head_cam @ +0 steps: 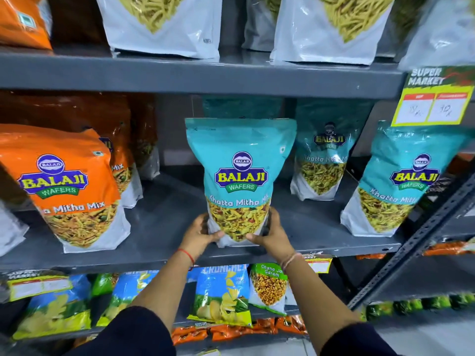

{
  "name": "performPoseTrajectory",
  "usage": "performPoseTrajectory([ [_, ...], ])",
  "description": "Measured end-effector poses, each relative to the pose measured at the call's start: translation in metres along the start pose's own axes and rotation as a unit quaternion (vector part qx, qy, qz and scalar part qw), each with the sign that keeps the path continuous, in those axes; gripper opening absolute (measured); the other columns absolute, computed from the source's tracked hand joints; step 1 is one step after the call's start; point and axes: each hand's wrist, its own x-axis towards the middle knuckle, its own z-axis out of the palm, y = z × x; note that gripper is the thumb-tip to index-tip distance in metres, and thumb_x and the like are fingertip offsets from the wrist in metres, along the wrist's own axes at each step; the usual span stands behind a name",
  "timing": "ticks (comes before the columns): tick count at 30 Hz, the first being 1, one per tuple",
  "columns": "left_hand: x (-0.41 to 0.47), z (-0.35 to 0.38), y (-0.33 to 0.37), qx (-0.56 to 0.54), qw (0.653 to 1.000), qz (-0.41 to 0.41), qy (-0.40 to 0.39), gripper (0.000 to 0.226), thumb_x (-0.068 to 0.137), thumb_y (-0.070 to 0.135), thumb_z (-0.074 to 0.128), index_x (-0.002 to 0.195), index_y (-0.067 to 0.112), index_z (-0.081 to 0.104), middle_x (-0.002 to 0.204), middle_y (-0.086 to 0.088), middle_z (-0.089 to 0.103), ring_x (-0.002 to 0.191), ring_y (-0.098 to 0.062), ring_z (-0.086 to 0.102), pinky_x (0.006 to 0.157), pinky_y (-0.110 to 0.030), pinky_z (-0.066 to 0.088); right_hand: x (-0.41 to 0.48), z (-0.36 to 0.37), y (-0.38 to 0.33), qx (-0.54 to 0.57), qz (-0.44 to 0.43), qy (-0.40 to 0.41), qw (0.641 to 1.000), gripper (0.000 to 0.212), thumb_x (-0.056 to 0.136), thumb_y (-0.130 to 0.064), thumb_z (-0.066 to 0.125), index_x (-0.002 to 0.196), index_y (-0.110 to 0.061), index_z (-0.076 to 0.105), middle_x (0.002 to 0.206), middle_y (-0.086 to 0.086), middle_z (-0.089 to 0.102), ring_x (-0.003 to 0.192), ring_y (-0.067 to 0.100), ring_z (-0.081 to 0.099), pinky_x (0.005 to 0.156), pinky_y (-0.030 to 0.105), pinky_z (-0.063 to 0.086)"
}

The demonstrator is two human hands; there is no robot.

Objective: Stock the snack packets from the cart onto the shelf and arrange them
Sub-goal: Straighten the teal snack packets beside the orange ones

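Observation:
A teal Balaji Khatta Mitha Mix packet (240, 160) stands upright near the front of the grey middle shelf (164, 242). My left hand (203, 231) grips its lower left corner and my right hand (271, 233) grips its lower right corner. Two more teal packets stand on the same shelf, one further back (325, 160) and one at the right front (401, 181). Orange Balaji mix packets (66, 186) fill the shelf's left side. The cart is out of view.
White pouches of yellow sticks (164, 24) stand on the shelf above. A price tag (434, 98) hangs from the upper shelf edge at right. Chips and Chana Jor Garam packets (268, 286) sit on the lower shelf. A slotted metal upright (421, 240) runs at right.

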Motion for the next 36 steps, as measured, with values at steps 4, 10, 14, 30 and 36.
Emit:
performPoseTrajectory([
  [4,-0.008,-0.011,0.008,-0.038,0.999,-0.012,0.002,0.048,0.079,-0.010,0.055,0.122,0.008,0.043,0.131,-0.018,0.050,0.118,-0.027,0.050,0.093,-0.030,0.042,-0.008,0.001,-0.014,0.039,-0.021,-0.013,0.999,0.077,0.072,-0.003,0.071,0.132,-0.018,0.024,0.125,-0.003,0.044,0.114,0.010,0.049,0.091,0.019,0.047],
  [10,0.011,-0.016,0.074,-0.223,0.969,0.091,0.052,0.028,0.094,0.008,0.035,0.116,0.006,0.051,0.099,0.004,0.070,0.093,-0.008,0.064,0.076,-0.018,0.054,0.015,-0.014,-0.091,0.306,-0.046,0.156,0.938,0.022,0.092,-0.019,0.046,0.113,-0.015,0.052,0.131,0.009,0.052,0.121,0.026,0.049,0.105,0.042,0.037],
  [14,0.017,-0.009,0.088,-0.266,0.956,0.086,0.093,0.020,0.092,0.003,0.039,0.088,0.012,0.057,0.068,0.013,0.074,0.069,-0.003,0.067,0.059,-0.015,0.055,0.012,-0.006,-0.109,0.340,-0.042,0.156,0.926,0.014,0.091,-0.008,0.047,0.088,-0.013,0.059,0.098,0.005,0.062,0.097,0.024,0.057,0.094,0.038,0.045],
  [30,0.031,-0.012,0.102,-0.187,0.961,0.050,0.198,0.033,0.093,0.003,0.038,0.066,0.019,0.049,0.080,0.008,0.056,0.072,-0.002,0.049,0.051,-0.003,0.044,0.029,-0.010,-0.117,0.356,-0.046,0.216,0.908,0.027,0.088,-0.002,0.049,0.066,-0.018,0.050,0.048,-0.018,0.065,0.061,0.003,0.057,0.056,0.019,0.043],
  [36,0.017,-0.015,0.105,-0.146,0.954,0.103,0.239,0.013,0.090,0.004,0.046,0.081,0.010,0.054,0.083,0.004,0.053,0.084,-0.009,0.048,0.069,-0.012,0.043,0.022,-0.009,-0.107,0.321,-0.069,0.206,0.922,0.017,0.086,-0.006,0.055,0.082,-0.022,0.055,0.081,-0.014,0.066,0.084,0.005,0.056,0.075,0.022,0.045],
])
